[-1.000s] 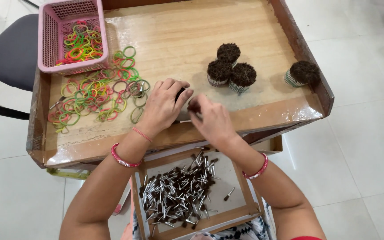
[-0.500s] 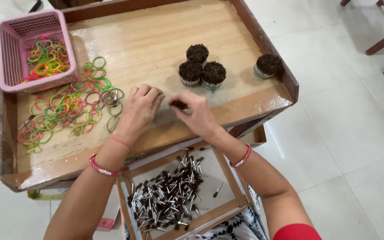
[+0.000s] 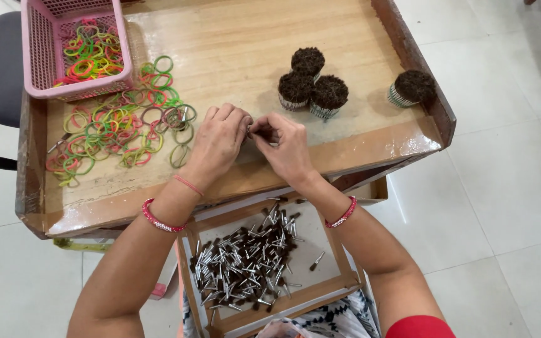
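A wooden tray table (image 3: 233, 37) with raised edges carries the work; a pink basket (image 3: 39, 56) of coloured rubber bands sits at its far left corner, and more loose rubber bands (image 3: 120, 128) are spread on the wood just beside the left hand. Below the table edge, on the person's lap, an open box (image 3: 330, 275) holds a heap of small metal-stemmed pins (image 3: 245, 263) with dark heads. Four banded bundles (image 3: 311, 84) of such pins stand upright at the far right of the table, three touching, one apart. The left hand (image 3: 217, 144) and right hand (image 3: 289, 150) meet near the table's front edge, fingers curled in close and pinched on a small cluster of pins (image 3: 253, 130); its count cannot be told. Risk noted: the cluster is unbanded and held by fingertips alone, so any slackening of the pinch could scatter pins across the table or over its low front edge.
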